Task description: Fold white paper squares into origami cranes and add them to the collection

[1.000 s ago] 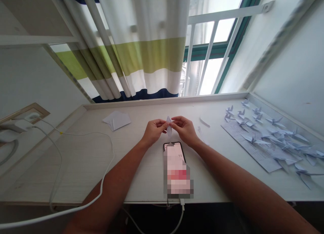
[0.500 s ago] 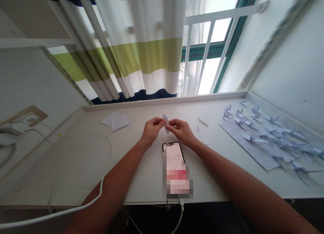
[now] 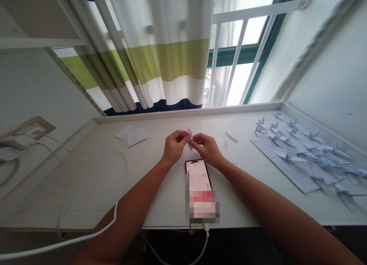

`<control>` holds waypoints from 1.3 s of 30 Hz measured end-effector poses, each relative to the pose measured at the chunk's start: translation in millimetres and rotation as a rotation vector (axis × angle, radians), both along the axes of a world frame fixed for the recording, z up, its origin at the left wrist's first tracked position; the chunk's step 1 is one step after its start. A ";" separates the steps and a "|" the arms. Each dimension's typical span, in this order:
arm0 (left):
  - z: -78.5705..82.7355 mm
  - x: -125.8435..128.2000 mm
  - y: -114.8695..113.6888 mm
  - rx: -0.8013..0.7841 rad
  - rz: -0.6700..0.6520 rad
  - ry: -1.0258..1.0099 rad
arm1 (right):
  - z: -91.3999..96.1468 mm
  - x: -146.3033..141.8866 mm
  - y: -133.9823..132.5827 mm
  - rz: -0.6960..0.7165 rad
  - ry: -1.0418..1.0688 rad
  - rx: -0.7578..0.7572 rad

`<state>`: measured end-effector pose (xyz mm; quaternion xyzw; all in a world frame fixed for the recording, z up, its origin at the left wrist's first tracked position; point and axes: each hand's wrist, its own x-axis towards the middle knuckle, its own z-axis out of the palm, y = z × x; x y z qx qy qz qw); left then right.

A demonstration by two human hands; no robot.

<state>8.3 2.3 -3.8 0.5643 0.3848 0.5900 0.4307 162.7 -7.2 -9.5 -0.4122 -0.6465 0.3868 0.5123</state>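
Change: Since the frame half a second back, the folded paper (image 3: 190,133) is standing nearer upright, and the phone (image 3: 200,192) is now displaying a different figure, ending in 02.
White cable: It is looping across the left part of the desk (image 3: 160,204).
Loose sheets: These (image 3: 137,136) are lying fanned in one overlapping pile, apart from the left hand (image 3: 174,146), seemingly to stay within reach.
Left hand: It is gripping the folded paper from its left side, thumb and curled fingers pinching, evidently to steady so small a piece.
Folded paper: It is being held between both hands, just beyond the phone.
Phone: It is lying face up below the hands, probably for easy viewing; part of the screen is blurred.
Right hand: It is closing thumb and fingers on the paper's right side, mirroring the left, wrist angling inward.
Paper strips: Two (image 3: 232,137) are lying just beyond the right hand.
Paper birds: Many (image 3: 287,157) are standing grouped at far right, apparently to keep them out of the way, several resting on a lined sheet (image 3: 289,173).
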 end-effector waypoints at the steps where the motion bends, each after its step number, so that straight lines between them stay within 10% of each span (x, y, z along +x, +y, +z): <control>1: 0.1 0.7 -0.2 -0.002 0.010 -0.001 | 1.9 -0.2 -1.5 -0.016 -0.022 0.024; 24: 10.8 -19.7 -4.8 0.160 -0.201 0.417 | 17.6 20.1 -5.7 -0.197 -0.340 0.316; 39: 2.5 -1.3 -7.8 -0.067 -0.203 0.075 | 13.5 19.8 -1.8 -0.093 -0.225 0.239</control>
